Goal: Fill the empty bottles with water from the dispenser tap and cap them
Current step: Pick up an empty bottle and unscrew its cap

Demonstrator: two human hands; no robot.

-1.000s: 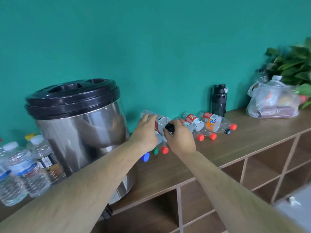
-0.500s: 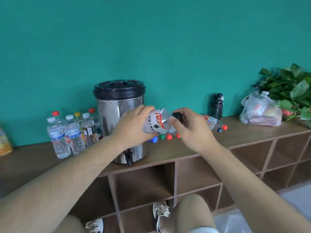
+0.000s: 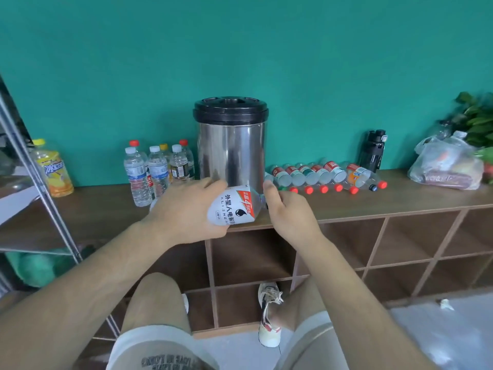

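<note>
My left hand (image 3: pixel 184 212) grips a clear bottle with a white and red label (image 3: pixel 232 209), held tilted with its neck pointing right, in front of the steel dispenser (image 3: pixel 230 156). At the bottle's neck my right hand (image 3: pixel 286 212) curls round the cap, which the fingers hide almost fully. The dispenser's black lid (image 3: pixel 230 108) is on, and its tap is hidden behind my hands. A row of empty bottles (image 3: pixel 320 174) with mostly red caps lies on the wooden shelf top (image 3: pixel 400 198) to the dispenser's right.
Several capped bottles of water (image 3: pixel 149 169) stand left of the dispenser, and a yellow juice bottle (image 3: pixel 53 169) farther left. A black flask (image 3: pixel 372 150), a plastic bag (image 3: pixel 448 169) and a plant (image 3: pixel 477 118) are at the right. A metal rack (image 3: pixel 40 166) stands at the left.
The labelled bottle was picked out of the lying row and brought in front of the dispenser, lower and nearer to me. My view has pulled back from the shelf.
</note>
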